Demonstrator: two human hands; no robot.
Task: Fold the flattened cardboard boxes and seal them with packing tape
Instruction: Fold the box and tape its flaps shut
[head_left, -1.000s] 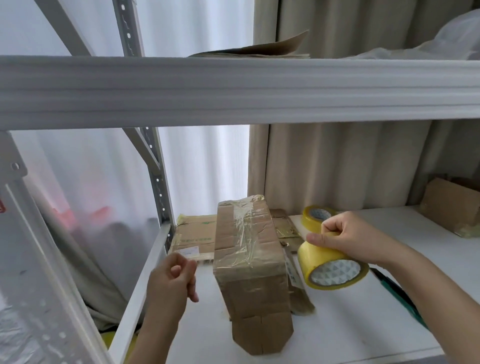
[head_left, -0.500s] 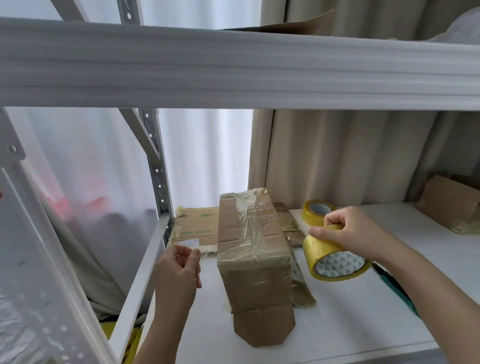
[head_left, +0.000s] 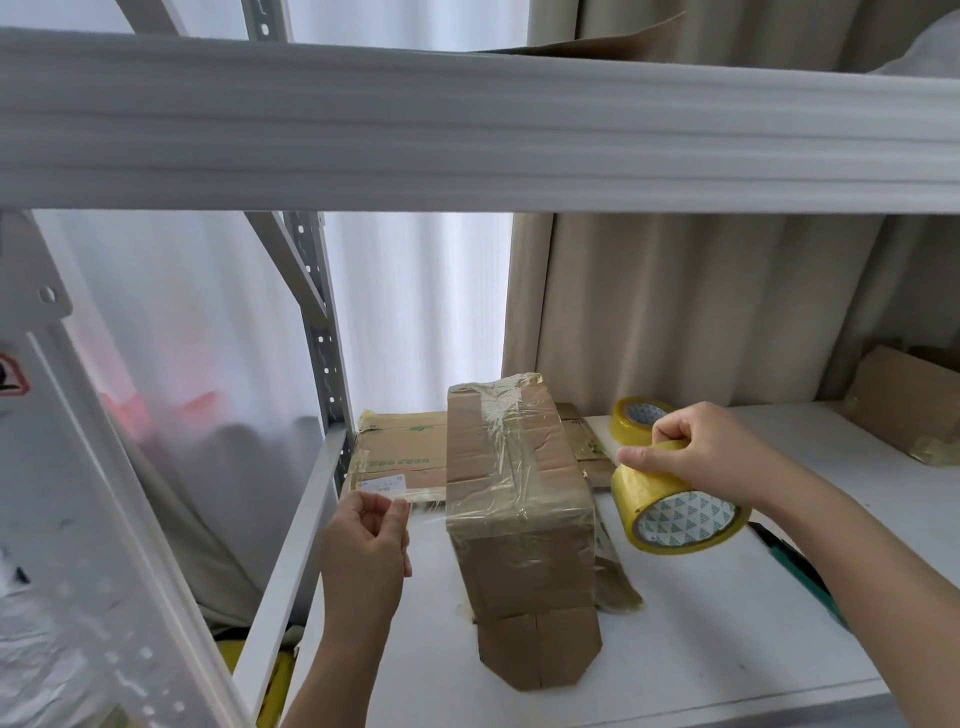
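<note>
A folded brown cardboard box (head_left: 519, 551) wrapped in clear tape stands on the white shelf (head_left: 701, 649). My left hand (head_left: 366, 551) pinches the free end of a clear tape strip (head_left: 426, 506) just left of the box. The strip runs across the box top toward the yellow tape roll (head_left: 675, 512), which my right hand (head_left: 701, 457) grips from above, to the right of the box. A flattened cardboard box (head_left: 400, 452) lies behind the standing one.
A second yellow tape roll (head_left: 636, 415) sits at the back. Another cardboard piece (head_left: 904, 405) leans at the far right. A dark green tool (head_left: 800, 571) lies under my right forearm. The upper shelf beam (head_left: 467, 124) crosses overhead; a grey upright (head_left: 317, 322) stands left.
My left hand rose toward the box and now pinches the tape end. A strip of tape is stretched over the box top. My right hand stayed on the roll.
</note>
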